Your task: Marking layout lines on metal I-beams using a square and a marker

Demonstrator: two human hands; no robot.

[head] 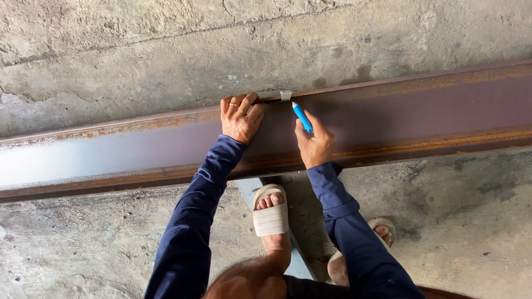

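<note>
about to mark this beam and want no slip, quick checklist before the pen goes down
1. Left hand presses on the far edge of the steel beam: ok.
2. Right hand grips the blue marker: ok.
3. Marker tip close to the tape hook on the far flange: ok.
4. Tape reading legible: cannot tell.
5. Foot in sandal planted beside the beam: ok.

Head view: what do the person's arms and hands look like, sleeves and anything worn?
Both arms wear long dark navy sleeves, creased at the elbows and ending in snug cuffs at the wrists. The left hand is bare and has a thin gold-coloured ring on one of its fingers. The right hand is bare, with no ring or watch visible. No gloves.
</note>
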